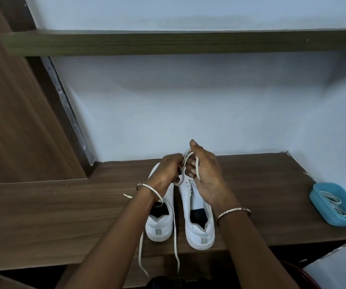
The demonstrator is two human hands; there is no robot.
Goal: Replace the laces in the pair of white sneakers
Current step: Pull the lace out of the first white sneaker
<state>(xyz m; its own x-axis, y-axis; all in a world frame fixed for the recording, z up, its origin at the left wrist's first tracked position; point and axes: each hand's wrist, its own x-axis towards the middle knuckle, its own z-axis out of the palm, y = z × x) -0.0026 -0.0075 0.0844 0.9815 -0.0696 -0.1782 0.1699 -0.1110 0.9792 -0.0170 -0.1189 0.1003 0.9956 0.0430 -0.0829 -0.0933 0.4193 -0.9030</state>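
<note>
Two white sneakers stand side by side on the wooden desk (63, 215), heels toward me: the left sneaker (160, 224) and the right sneaker (199, 228). Above their toes both hands hold a pale lace (197, 166). My left hand (168, 174) pinches it with closed fingers. My right hand (204, 176) has the lace looped around its fingers. Two loose lace ends (175, 247) hang past the desk's front edge between the shoes and beside the left heel. The sneakers' eyelet rows are mostly hidden by my hands.
A blue tray (322, 213) with several folded white laces lies at the desk's right end. A small lace tip (127, 196) lies left of my left wrist. A wooden shelf (168, 43) runs overhead, and a wooden panel (11, 122) rises at left.
</note>
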